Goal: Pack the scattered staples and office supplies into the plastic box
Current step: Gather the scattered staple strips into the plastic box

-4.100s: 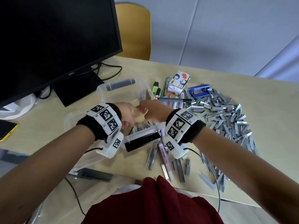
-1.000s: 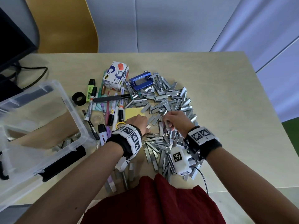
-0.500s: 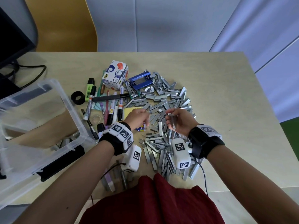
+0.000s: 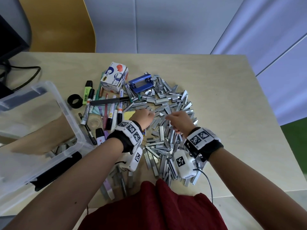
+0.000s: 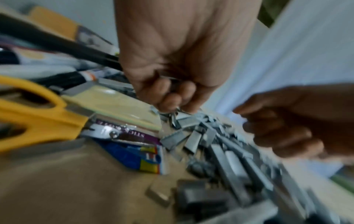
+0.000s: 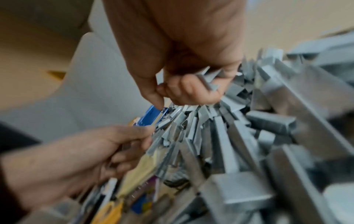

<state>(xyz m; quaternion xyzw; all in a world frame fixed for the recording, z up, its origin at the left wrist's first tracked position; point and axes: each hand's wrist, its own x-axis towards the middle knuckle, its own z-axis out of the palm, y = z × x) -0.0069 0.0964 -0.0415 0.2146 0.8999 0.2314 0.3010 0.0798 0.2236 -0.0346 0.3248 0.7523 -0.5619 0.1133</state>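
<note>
A wide heap of grey staple strips (image 4: 167,103) covers the middle of the table. Both hands are down on it. My left hand (image 4: 149,114) is at the heap's left edge by the yellow sticky notes (image 4: 127,114); the left wrist view shows its fingers (image 5: 172,98) curled round a few staple strips. My right hand (image 4: 169,117) is just to the right, and in the right wrist view its fingers (image 6: 191,89) grip grey staple strips (image 6: 208,78) over the heap. The clear plastic box (image 4: 66,112) stands at the left, with some staples inside.
Markers and pens (image 4: 111,110), a black tape roll (image 4: 74,101), a tape dispenser carton (image 4: 114,77) and a blue metal tool (image 4: 141,82) lie left of and behind the heap. Yellow scissors (image 5: 38,118) lie under my left wrist. A monitor and cables are at far left.
Both hands left the box and came over to the staple heap. In the last half second the right hand turned palm down onto the heap, and the left hand reached right into its edge.
</note>
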